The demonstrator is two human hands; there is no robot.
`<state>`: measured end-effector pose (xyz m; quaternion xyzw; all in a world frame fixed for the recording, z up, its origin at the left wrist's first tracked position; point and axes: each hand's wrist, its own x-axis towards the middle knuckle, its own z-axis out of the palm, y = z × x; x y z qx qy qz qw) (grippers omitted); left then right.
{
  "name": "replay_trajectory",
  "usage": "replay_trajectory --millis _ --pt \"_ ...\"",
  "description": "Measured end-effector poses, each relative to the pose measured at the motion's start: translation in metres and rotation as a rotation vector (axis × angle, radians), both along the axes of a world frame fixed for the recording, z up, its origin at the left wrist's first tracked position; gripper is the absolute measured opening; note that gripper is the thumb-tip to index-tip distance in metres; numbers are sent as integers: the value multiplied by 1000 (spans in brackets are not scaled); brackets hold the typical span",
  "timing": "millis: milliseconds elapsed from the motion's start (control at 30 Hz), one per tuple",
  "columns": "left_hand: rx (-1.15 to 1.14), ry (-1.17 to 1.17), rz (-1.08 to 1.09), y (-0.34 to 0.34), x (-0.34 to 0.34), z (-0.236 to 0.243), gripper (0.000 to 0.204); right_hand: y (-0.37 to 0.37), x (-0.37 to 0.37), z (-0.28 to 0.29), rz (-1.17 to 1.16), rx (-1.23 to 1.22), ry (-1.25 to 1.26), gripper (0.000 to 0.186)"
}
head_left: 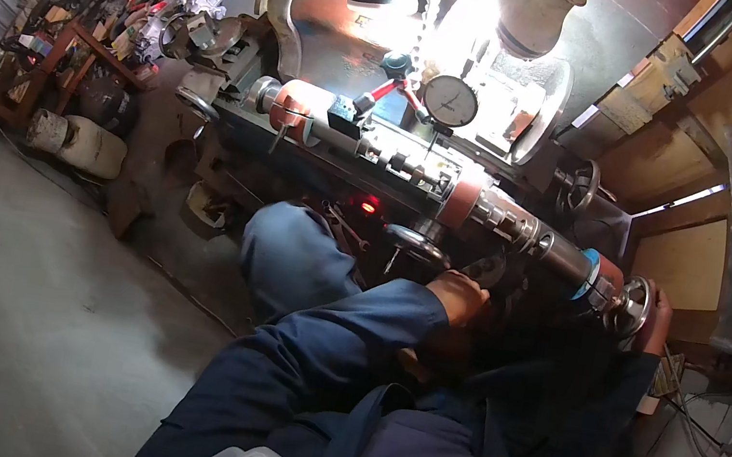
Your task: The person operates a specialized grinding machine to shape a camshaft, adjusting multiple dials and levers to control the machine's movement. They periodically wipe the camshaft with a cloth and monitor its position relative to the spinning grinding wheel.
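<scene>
A long metal shaft with red and blue bands point(452, 185) lies across a machine bed under two bright lamps. My left hand point(460, 296), in a dark blue sleeve, reaches under the shaft and closes around a dark lever or handle by a small handwheel point(417, 243). My right hand point(658, 319) wraps around the round metal handwheel point(632, 305) at the shaft's right end. A dial gauge point(450, 100) on a red-jointed arm stands above the shaft's middle. My bent knee point(294, 250) in blue cloth sits left of the hands.
A large grey cylindrical housing point(326, 11) rises behind the shaft. Cluttered benches and metal parts point(74, 50) fill the left back. A white canister point(77, 143) lies on the concrete floor point(31, 297). Wooden panels point(684, 255) and cables stand at the right.
</scene>
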<state>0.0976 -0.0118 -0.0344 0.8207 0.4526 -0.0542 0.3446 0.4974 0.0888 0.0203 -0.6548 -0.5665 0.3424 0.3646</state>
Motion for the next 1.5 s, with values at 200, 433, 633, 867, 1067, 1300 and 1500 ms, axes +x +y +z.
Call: replay_trajectory --millis 200,433,633,867,1067,1300,1500 --pt "39 -48 -36 -2 -3 -5 38 -16 3 -45 96 -34 -214 28" --pt "160 -165 -40 2 -1 6 38 -64 67 -54 177 -11 -578 27" --pt "11 13 -5 -4 -8 1 42 -68 -2 42 323 -29 23 31" --pt "-27 42 -41 -1 1 4 44 -22 3 14 45 64 196 24" --pt "-18 24 -7 0 -3 10 44 -17 -31 6 229 76 25 21" --pt "-30 48 -35 2 -1 13 45 -41 45 -76 77 47 -241 23" --pt "-54 62 -34 3 -2 9 47 -72 30 -36 147 -188 -483 24"
